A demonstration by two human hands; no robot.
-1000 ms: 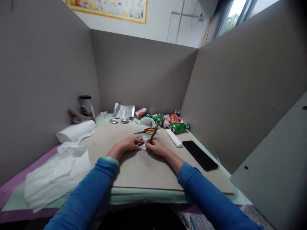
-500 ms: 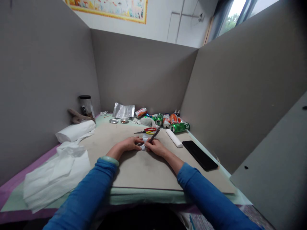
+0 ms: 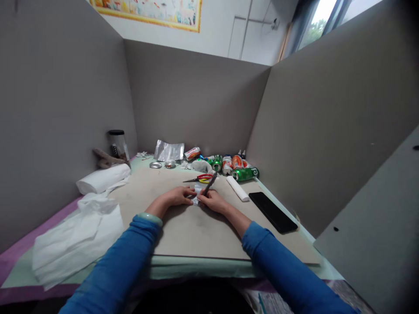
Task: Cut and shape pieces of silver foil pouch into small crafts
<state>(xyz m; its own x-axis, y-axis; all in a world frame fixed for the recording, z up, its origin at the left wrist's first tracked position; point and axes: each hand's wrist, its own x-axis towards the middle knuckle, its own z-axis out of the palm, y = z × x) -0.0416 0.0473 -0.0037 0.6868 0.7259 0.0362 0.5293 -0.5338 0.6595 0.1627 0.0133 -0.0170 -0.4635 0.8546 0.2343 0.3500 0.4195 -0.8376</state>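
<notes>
A small piece of silver metal sheet [image 3: 197, 188] lies on the grey-beige board [image 3: 203, 237]. My left hand [image 3: 176, 196] holds its left edge, thumb and fingers bent against it. In my right hand [image 3: 212, 200] is a dark pen [image 3: 210, 185], gripped by the fingers and slanting up to the right; its tip, low over the sheet, is hidden by the fingers. Just beyond the sheet rest red- and yellow-handled pliers [image 3: 203, 178] with dark pointed jaws. Both hands are close together, on either side of the sheet.
Crushed drink cans, among them a green can [image 3: 245, 174], lie along the back right. A white bar [image 3: 237, 189] and a black phone [image 3: 273, 212] are to the right. A larger silver sheet [image 3: 169, 151] leans at the back. Leftward are a paper roll [image 3: 104, 179] and crumpled tissue [image 3: 78, 240].
The pen in my right hand has tilted very slightly. My left hand and the metal sheet look the same as before.
</notes>
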